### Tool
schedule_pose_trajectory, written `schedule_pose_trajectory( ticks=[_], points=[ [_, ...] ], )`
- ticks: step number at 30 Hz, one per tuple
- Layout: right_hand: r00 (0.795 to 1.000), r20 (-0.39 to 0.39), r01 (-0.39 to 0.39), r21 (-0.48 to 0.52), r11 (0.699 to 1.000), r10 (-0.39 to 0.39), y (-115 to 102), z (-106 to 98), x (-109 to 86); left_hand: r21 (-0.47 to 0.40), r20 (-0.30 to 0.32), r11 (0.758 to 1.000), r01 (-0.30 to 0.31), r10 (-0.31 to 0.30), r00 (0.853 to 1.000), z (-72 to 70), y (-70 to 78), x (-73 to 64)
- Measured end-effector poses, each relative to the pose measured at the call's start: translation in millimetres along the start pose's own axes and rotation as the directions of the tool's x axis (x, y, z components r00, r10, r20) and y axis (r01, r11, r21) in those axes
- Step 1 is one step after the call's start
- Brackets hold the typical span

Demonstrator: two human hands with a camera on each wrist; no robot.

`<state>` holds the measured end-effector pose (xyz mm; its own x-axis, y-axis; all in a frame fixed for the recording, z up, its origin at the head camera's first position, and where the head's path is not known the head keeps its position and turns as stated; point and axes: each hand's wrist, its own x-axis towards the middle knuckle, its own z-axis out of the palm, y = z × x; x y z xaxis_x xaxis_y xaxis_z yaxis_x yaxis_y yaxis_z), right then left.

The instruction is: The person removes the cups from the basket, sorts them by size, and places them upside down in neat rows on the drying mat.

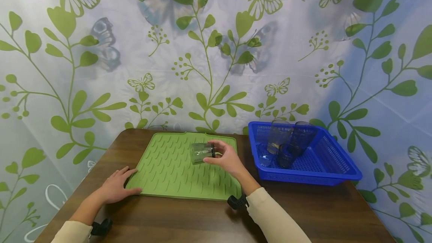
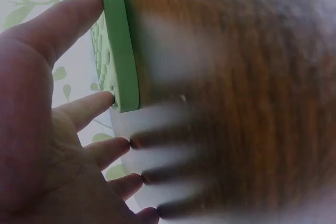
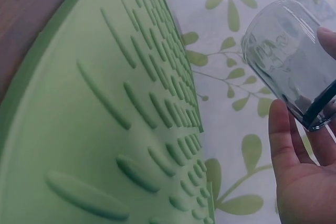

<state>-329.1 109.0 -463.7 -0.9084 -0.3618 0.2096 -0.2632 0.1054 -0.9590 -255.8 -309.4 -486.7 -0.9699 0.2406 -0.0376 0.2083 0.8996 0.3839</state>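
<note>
My right hand [image 1: 227, 156] grips a short clear glass [image 1: 200, 153] by its thick base end. The glass lies sideways in the air over the green drying mat [image 1: 168, 164], its mouth toward the left. In the right wrist view the thumb and fingers press on either side of the glass [image 3: 289, 59]. My left hand [image 1: 116, 186] spreads its fingers at the mat's left front corner. In the left wrist view the thumb and index fingertip of that hand [image 2: 58, 124] touch the mat's edge [image 2: 122, 51], while the other fingertips rest on the table.
To the right stands a blue plastic basket [image 1: 307, 177] with several glasses [image 1: 280, 136] leaning in it. The mat and basket sit on a brown wooden table [image 1: 175, 216]. A leaf-and-butterfly patterned curtain [image 1: 216, 48] hangs behind the table's back edge.
</note>
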Motion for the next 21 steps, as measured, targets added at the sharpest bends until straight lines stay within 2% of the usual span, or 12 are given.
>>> schedule_pose_trajectory(
  ticks=[8, 21],
  points=[
    [1.0, -0.011, 0.002, -0.062, 0.998, -0.002, -4, 3, 10.3, 0.038, 0.046, 0.998, 0.045, -0.047, 0.998, 0.6, 1.7, 2.9],
    [1.0, -0.008, 0.007, -0.111, 0.994, -0.008, -3, 20, 30.4, 0.076, 0.053, 0.995, 0.069, -0.073, 0.996, 3.8, 2.8, 3.1]
  ],
)
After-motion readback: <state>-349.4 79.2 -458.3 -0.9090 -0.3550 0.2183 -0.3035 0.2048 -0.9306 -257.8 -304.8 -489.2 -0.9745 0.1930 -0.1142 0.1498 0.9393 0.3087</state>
